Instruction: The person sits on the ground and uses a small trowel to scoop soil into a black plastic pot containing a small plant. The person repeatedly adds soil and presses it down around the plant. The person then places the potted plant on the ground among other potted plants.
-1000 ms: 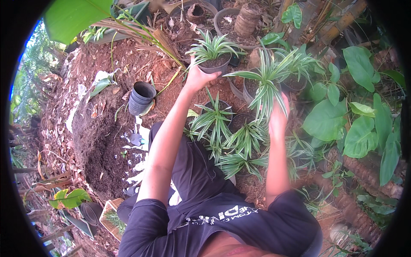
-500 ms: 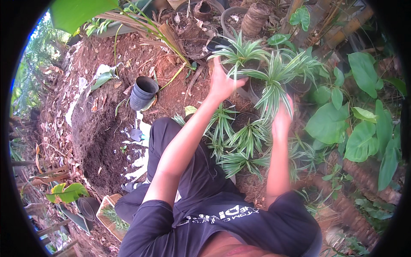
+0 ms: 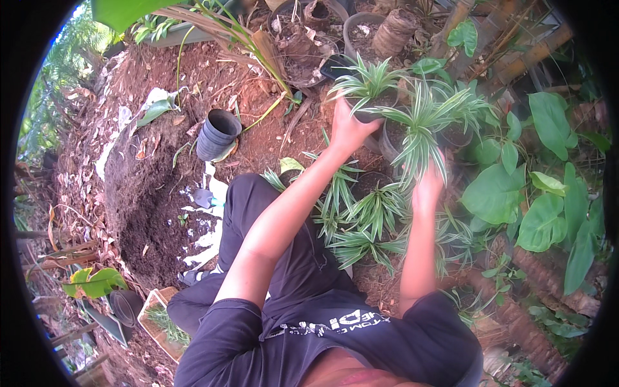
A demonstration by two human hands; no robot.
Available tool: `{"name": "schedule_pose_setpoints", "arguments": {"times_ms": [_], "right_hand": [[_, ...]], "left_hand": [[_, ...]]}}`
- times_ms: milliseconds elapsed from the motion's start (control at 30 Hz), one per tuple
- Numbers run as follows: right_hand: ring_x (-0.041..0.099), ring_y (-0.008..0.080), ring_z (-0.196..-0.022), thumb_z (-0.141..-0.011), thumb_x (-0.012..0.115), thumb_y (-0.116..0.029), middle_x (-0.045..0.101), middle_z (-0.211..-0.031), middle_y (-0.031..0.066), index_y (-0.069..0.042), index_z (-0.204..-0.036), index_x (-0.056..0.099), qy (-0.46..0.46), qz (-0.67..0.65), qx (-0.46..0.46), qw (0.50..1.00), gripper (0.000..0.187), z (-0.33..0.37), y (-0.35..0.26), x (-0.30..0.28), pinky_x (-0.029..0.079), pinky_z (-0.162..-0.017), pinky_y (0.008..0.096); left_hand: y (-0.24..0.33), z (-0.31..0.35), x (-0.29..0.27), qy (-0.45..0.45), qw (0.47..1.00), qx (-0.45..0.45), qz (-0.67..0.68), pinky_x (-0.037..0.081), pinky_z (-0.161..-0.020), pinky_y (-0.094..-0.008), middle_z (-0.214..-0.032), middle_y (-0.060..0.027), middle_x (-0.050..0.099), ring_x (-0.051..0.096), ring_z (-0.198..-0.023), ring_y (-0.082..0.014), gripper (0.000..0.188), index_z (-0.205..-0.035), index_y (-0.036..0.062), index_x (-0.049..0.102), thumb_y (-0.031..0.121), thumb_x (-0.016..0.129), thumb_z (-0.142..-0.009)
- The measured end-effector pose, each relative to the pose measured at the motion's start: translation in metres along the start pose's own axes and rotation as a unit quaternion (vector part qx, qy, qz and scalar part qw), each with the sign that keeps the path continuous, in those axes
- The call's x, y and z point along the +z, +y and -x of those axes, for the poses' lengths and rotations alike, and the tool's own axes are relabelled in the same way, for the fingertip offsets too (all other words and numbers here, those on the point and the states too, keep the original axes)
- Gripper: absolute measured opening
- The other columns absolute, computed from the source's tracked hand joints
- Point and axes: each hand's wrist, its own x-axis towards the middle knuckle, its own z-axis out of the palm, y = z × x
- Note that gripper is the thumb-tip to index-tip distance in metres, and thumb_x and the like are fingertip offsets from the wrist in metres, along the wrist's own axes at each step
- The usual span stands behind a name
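Observation:
My left hand (image 3: 351, 127) is closed around the near-left side of a dark pot holding a spider plant (image 3: 369, 80) with striped green-and-white leaves. Just right of it stands a second potted spider plant (image 3: 418, 122). My right hand (image 3: 428, 187) grips this one low on its near side, its fingers partly covered by drooping leaves. A third spider plant (image 3: 461, 106) sits close behind on the right. Between my forearms, more potted spider plants (image 3: 376, 205) are grouped on the ground.
A stack of black pots (image 3: 218, 134) stands on the soil to the left. Beside my knee lie a small trowel (image 3: 204, 198) and a dark soil heap (image 3: 138, 213). Large pots (image 3: 351, 29) line the back, with a dark phone-like object (image 3: 336, 66) near them. Broad-leaved plants (image 3: 493, 187) crowd the right.
The view has shifted slightly. Both hands stay at the same two pots, with the left hand's grip a little lower on its pot. The dark phone-like object shows more clearly.

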Motion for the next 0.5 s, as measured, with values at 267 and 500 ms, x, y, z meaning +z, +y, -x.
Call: {"name": "schedule_pose_setpoints", "arguments": {"times_ms": [267, 500], "right_hand": [[0.071, 0.0172, -0.09, -0.109, 0.051, -0.005, 0.067, -0.115, 0.011, 0.001, -0.148, 0.046, 0.007, 0.01, -0.034, 0.999, 0.04, -0.003, 0.008, -0.002, 0.066, -0.073, 0.0375], [0.071, 0.018, -0.087, -0.108, 0.053, -0.006, 0.067, -0.112, 0.0105, 0.001, -0.147, 0.047, 0.004, 0.007, -0.036, 0.999, 0.04, -0.001, 0.003, 0.002, 0.065, -0.07, 0.0365]], "left_hand": [[0.0, -0.003, -0.001, -0.023, 0.999, -0.021, -0.016, 0.044, -0.113, -0.0436, -0.143, -0.0276, 0.054, 0.057, -0.132, -0.0372, 0.118, -0.156, -0.0056, 0.024, 0.024, 0.096, -0.067], [-0.002, 0.0, -0.008, -0.045, 0.999, 0.01, 0.012, 0.043, -0.115, -0.0443, -0.144, -0.0273, 0.054, 0.055, -0.134, -0.0382, 0.119, -0.158, -0.0056, 0.021, 0.028, 0.094, -0.07]]}}
